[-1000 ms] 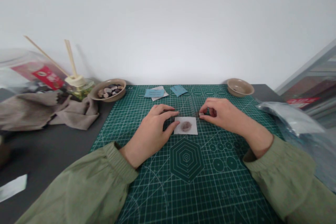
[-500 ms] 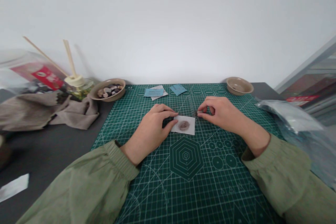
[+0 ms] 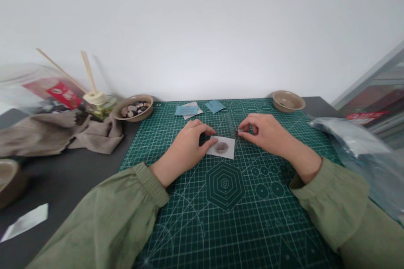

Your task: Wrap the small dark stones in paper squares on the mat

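A small white card (image 3: pixel 227 142) with a dark, brownish round patch lies on the green cutting mat (image 3: pixel 189 176). Whether the patch is printed or a thing lying there, I cannot tell. My left hand (image 3: pixel 189 145) is at the card's upper left corner, its thumb on the card and the index fingertip just above, curled in a loose pinch. To the right of the card, my right hand (image 3: pixel 261 132) has its thumb and index finger pinched round a small greyish piece, mostly hidden by the fingertips.
Blue and white paper packets (image 3: pixel 186 110) and a blue packet (image 3: pixel 215 106) lie at the back. A bowl of stones (image 3: pixel 134 111) stands left, another bowl (image 3: pixel 288 101) right. A cloth (image 3: pixel 94 134), reed diffuser (image 3: pixel 99 103) and paper scrap (image 3: pixel 27 222) are left; a plastic bag (image 3: pixel 356 138) is right.
The view has shifted slightly, bringing more of a bowl at the left edge into sight. Both hands stay beside the card, with the left index finger lifted a little from the thumb.
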{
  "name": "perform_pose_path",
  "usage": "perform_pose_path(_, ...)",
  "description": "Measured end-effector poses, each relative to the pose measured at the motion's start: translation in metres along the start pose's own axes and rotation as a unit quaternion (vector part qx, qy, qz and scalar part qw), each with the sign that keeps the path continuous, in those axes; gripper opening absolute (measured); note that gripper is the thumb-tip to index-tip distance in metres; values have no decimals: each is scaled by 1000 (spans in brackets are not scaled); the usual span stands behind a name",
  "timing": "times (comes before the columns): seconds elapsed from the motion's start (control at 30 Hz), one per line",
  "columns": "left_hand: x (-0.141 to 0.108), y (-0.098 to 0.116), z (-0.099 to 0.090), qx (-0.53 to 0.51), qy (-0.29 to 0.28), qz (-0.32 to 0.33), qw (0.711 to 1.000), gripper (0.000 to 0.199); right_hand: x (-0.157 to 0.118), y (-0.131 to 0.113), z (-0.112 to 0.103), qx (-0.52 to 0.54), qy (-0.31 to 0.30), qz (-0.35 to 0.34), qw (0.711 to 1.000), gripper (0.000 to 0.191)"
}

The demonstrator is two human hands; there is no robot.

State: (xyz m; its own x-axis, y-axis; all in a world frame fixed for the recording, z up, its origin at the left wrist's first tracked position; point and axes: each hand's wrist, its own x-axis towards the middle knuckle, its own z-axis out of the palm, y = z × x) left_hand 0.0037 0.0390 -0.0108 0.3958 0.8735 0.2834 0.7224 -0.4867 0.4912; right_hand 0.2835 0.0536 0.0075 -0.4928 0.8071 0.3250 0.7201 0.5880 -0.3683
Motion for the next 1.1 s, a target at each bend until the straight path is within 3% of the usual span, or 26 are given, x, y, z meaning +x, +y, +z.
perform_pose_path(0.13,15,-4,-3,20,-54,-21,998,16,0,3,4,9,15,-7,1000,10)
perform_pose_path(0.3,27,0,-10,19,-70,-12,997,2,0,8,9,19,32,-5,999,10)
perform_pose_path(0.37,28,5,-17,12,-51,-14,999,6,1,10,10,24,39,-3,999,10)
perform_pose_path(0.47,23,13,-35,27,38,16,999,22,1,12,11,26,59,-4,998,10)
perform_pose_path(0.53,17,15,-45,99,96,111,984,23,1,13,11,29,69,-5,997,9)
perform_pose_path(0.6,10,13,-51,159,30,173,972,29,2,14,12,34,66,-6,997,9)
perform_pose_path(0.63,7,12,-52,173,-23,185,967,30,2,14,13,37,62,-7,997,9)
perform_pose_path(0.7,2,8,-52,179,-72,188,963,29,2,15,15,40,53,-8,998,9)
perform_pose_path(0.93,-2,3,-47,28,-61,79,995,18,2,18,17,46,49,-2,998,9)
perform_pose_path(1.1,13,-11,-48,-148,-101,-73,981,42,2,16,16,51,57,9,997,10)
